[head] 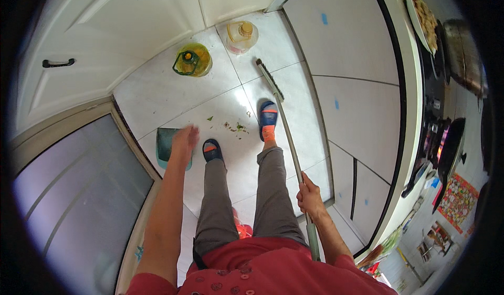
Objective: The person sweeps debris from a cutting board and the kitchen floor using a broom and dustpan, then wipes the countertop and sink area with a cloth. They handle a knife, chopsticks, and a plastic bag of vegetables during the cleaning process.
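Observation:
My right hand [310,195] is closed around the pole of a long-handled broom [288,131]. The dark bristles of its head lie on the tiles beyond my right foot. My left hand [186,139], blurred, hangs over a teal dustpan [163,145] on the floor and covers part of it; whether it touches the dustpan or holds anything cannot be told. Between my feet and slightly beyond them lies a scatter of green and brown scraps [239,127], with a green leaf bit [210,118] to their left.
A yellow oil jug [199,60] and a clear plastic jug [247,39] stand near the white cabinets [130,11]. At left is a frosted glass door panel [90,192]. On the right, a counter holds a plate of food [424,19] and a black pan [453,149].

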Tool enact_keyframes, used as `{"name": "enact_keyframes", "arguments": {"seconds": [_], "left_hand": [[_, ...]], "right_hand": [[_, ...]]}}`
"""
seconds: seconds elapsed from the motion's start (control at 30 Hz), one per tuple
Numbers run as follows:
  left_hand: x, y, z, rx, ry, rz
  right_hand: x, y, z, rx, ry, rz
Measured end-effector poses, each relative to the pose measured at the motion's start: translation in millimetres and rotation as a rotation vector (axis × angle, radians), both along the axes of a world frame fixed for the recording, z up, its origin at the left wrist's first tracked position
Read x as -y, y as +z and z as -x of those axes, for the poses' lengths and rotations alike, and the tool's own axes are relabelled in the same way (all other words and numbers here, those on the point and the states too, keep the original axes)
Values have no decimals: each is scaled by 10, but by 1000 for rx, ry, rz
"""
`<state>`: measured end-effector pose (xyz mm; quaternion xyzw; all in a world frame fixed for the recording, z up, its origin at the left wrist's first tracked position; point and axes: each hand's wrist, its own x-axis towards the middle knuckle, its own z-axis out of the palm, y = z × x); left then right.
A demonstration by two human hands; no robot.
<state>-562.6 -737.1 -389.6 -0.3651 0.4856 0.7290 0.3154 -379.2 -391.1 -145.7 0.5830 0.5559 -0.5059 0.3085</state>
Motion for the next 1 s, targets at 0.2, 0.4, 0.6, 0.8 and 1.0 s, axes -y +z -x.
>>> {"name": "enact_keyframes", "arguments": {"seconds": [0.2,0.4,0.6,0.8,1.0], "left_hand": [[-1602,-929,2117,-250,-168,139],[-2715,-949,3068,-217,-191,316],[-3491,-1183,3000,-431,-290,402],[-4698,-646,2748,-560,-377,568],[-4925,-1442,2640,-458,-274,447]], "right_hand": [[-489,-13,144,53,48,111],[-1003,84,165,129,257,104],[-1288,25,197,206,222,174],[-1473,36,153,209,287,128],[-1551,47,138,170,327,160]]}}
